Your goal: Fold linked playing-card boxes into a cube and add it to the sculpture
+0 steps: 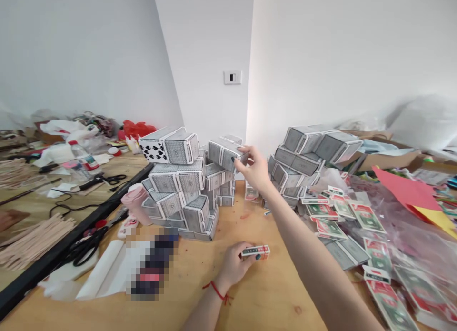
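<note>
My left hand is closed around a small playing-card box just above the wooden table. Farther off, my right hand grips the right end of a grey block made of playing cards, thumb in front and fingers on top. That block rests on a stack of similar card blocks. To its left rises a taller stack of card blocks, with spade pips showing on one upper face. Another leaning stack of card blocks stands right of my right hand.
Opened card boxes and loose packs lie at the right among clear plastic and red paper. At the left are scissors, a white roll, wooden sticks and a bottle. A wall is behind the stacks.
</note>
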The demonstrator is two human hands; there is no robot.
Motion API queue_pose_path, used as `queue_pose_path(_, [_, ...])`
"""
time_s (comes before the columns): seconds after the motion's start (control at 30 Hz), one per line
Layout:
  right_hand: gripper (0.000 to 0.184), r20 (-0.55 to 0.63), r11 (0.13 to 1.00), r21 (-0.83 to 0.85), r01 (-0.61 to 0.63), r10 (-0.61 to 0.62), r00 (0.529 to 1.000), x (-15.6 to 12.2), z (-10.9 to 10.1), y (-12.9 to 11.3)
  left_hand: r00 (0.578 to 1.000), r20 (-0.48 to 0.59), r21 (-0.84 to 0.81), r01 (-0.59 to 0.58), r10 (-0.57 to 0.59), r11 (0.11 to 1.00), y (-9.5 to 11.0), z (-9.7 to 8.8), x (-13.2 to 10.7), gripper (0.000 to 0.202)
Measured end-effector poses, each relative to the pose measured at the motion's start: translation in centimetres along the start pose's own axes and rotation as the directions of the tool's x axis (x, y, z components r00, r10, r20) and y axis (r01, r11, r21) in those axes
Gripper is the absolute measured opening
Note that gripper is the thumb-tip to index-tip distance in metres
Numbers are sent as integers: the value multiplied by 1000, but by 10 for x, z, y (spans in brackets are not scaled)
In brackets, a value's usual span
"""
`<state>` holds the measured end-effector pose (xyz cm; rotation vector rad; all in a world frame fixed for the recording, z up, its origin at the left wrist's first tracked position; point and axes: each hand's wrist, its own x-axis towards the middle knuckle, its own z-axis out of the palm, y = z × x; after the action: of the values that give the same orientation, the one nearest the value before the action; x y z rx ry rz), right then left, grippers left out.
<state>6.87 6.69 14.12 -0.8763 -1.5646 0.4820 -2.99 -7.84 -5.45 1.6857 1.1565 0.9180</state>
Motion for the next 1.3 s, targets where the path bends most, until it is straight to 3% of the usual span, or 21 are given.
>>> queue_pose_path(0.1, [38,47,998,-49,-33,35,998,-13,12,3,1000,2,0,2,-2,1000,0,0,0,24])
queue_pose_path(0.3, [67,177,999,-45,-4,12,984,-24,16,-3,1000,1,3,-5,5,1000,3,0,1,25])
queue_pose_path(0.57, [51,220,994,109,-8,-16,975,-25,28,2,1000,-5,11,-14,15,1000,0,0,0,24])
queue_pose_path(1.03, [45,165,986,100,-134,116,979,-30,19,4,999,-9,50,-41,41,998,0,0,1,23])
queue_pose_path(1.17, [54,85,988,-44,-150,154,984,-30,20,-7,999,-7,56,-33,33,998,1,0,1,21])
queue_pose_path(1.3, [66,-36,913,-355,-202,203,979,-27,24,-27,999,-8,71,-46,47,996,1,1,1,20])
